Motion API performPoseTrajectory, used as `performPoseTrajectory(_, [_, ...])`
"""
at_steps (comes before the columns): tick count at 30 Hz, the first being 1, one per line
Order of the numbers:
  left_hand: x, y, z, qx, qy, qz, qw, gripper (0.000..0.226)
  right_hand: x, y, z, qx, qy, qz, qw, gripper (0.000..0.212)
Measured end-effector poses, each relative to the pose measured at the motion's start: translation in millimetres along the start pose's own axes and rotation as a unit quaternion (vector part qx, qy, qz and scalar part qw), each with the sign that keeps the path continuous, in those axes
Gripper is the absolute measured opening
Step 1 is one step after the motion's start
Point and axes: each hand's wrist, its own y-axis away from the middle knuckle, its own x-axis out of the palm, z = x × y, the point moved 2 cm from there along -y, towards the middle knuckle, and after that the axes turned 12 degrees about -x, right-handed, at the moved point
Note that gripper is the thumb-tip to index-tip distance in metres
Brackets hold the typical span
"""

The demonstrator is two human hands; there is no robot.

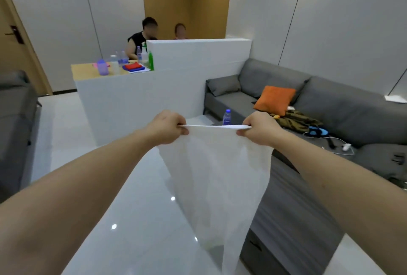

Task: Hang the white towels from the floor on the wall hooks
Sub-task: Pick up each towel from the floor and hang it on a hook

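A: White cloth, thin and limp: that is the white towel (217, 175), held up in the air in front of the person, well above the glossy floor (136, 219). Its top edge is stretched flat between the two hands and the rest hangs down and narrows to a point.

B: How are the hands holding it?

A: The left hand (168, 127) pinches the left top corner, fingers (184, 130) curled over the hem. The right hand (258, 129) does the same at the right corner. Both are clenched on the towel, neither free.

B: How would you expect it to handle?

A: Light, I'd judge, and entirely soft. It keeps no shape of its own, so it will sag wherever it isn't held. Not slippery, not fragile. The top hem is the sensible place to grip, as now; for a hook, I'd bunch the middle of that edge or find a loop, if it has one. I can't see any.

B: And the hooks?

A: None in view. No other towels on the floor show either.

B: Any containers?

A: A clear water bottle (226, 117) with a blue cap stands just beyond the towel's top edge; I can't tell how full it is. On the bench (84, 72) farther back sit a purple bottle (102, 67), a green bottle (151, 60) and a few clear ones, beside folded red and blue cloths (133, 67). Their contents are too small to tell.
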Motion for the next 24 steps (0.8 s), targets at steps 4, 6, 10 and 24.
performPoseTrajectory(4, [17.4,-61.9,-1.7,-0.011,0.003,-0.052,0.999,0.025,1.1,-41.1,-43.1,0.041,0.028,-0.009,0.999,0.012])
performPoseTrajectory(6, [25.7,-98.8,3.5,-0.023,0.009,-0.072,0.997,0.028,6.4,-72.9,-62.7,0.054,0.044,-0.01,0.998,0.011])
performPoseTrajectory(10, [37.2,-181.3,25.7,-0.056,0.007,-0.087,0.995,0.032,23.0,-157.2,-99.1,0.07,0.058,-0.01,0.996,0.007])
performPoseTrajectory(24, [-40.3,-388.1,52.7,-0.107,-0.04,-0.238,0.964,0.028,-7.2,-435.1,-145.4,-0.02,0.034,-0.146,0.988,0.025])
